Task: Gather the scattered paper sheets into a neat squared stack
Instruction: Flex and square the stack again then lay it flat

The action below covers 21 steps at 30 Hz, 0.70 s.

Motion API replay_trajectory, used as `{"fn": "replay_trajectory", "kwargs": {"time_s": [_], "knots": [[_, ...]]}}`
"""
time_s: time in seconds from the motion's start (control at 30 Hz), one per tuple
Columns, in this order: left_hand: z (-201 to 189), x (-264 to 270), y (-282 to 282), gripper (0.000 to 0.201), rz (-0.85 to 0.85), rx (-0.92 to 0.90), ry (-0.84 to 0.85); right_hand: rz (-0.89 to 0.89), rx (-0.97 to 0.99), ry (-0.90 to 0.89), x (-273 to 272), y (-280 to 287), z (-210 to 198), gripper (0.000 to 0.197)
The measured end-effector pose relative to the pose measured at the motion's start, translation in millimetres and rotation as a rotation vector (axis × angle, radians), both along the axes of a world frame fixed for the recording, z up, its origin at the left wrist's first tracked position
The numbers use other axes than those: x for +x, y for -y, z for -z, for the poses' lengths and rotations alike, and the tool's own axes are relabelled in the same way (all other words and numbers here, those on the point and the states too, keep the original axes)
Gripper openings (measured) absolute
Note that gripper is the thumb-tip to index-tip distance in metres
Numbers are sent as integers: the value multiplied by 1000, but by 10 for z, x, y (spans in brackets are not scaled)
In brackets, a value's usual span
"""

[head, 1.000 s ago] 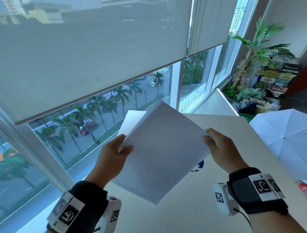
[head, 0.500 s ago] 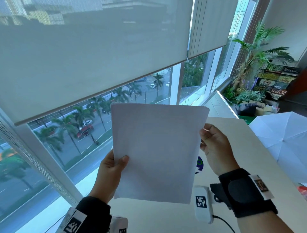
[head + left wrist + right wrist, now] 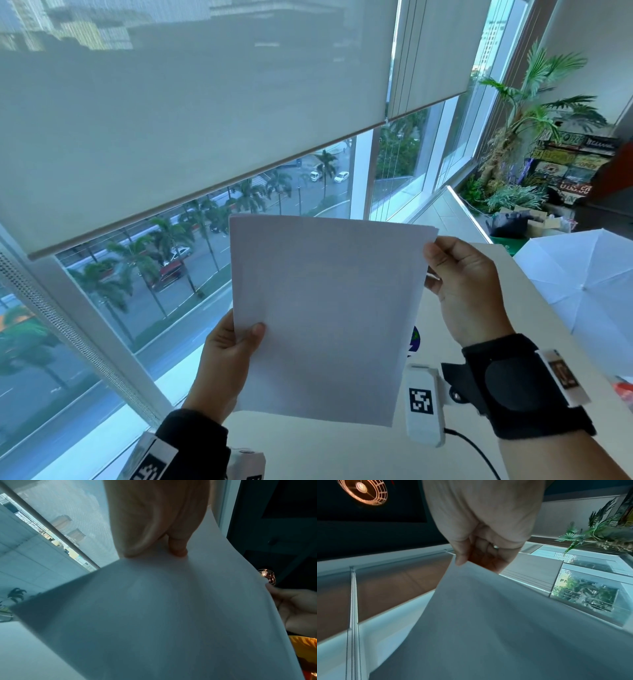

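A stack of white paper sheets [image 3: 325, 315] stands upright in the air above the beige table [image 3: 308, 452], its edges nearly lined up, with a thin offset at the top right corner. My left hand [image 3: 236, 346] pinches the stack's left edge low down, thumb on the front. My right hand [image 3: 448, 270] grips the right edge near the top. In the left wrist view the paper [image 3: 154, 615] fills the frame under my left hand [image 3: 157, 551]. In the right wrist view my right hand [image 3: 471, 558] pinches the paper [image 3: 488, 628] at its corner.
A large window with a lowered roller blind [image 3: 191, 130] is straight ahead. A white umbrella [image 3: 579, 291] lies at the right of the table. A potted palm [image 3: 527, 113] and boxes stand at the far right. A round sticker [image 3: 415, 337] peeks from behind the paper.
The tilted, fanned sheets were turned upright and their edges brought together. My right hand slid up the right edge; my left hand kept its hold on the left edge.
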<state>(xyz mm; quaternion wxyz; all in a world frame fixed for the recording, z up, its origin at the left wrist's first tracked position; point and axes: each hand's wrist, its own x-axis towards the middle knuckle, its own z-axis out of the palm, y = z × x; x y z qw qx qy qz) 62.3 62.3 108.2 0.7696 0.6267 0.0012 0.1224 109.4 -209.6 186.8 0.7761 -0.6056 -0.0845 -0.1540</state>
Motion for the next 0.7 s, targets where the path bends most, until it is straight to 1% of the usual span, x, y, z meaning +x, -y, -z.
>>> {"fn": "replay_trajectory", "kwargs": {"time_s": [0.03,0.1,0.13,0.17,0.2,0.23,0.27,0.3,0.33,0.4,0.43,0.47,0.57,0.7], "knots": [[16,6,4,27,3,-26,-3,-4,-9,-28,-39,-37,26,6],[42,23,-4,31,1,-74,-9,7,-94,-79,-78,-69,204,20],[63,38,-16,25,-4,-94,-4,12,-142,-96,-97,-65,329,22],[72,46,-30,13,1,-117,1,15,-170,-130,-154,-84,401,23],[75,52,-45,14,0,-149,11,5,-186,-150,-183,-81,508,23],[90,62,-69,26,13,-165,14,-2,-190,-181,-235,-101,565,24],[90,70,-83,33,16,-169,5,-14,-198,-198,-259,-93,670,25],[108,78,-94,36,7,-170,2,-25,-196,-220,-304,-105,730,27],[107,79,-93,32,-5,-172,-7,-39,-203,-235,-326,-98,832,30],[112,91,-83,6,-32,-184,-26,-45,-220,-278,-367,-91,994,37],[148,110,-88,17,-60,-174,-35,-42,-243,-301,-383,-87,1067,42],[149,111,-81,23,-71,-151,-57,-49,-274,-315,-389,-77,1137,43],[168,131,-91,24,-112,-126,-85,-92,-360,-358,-409,-51,1223,35],[149,145,-86,24,-131,-119,-86,-200,-522,-411,-393,10,1249,33]]}}
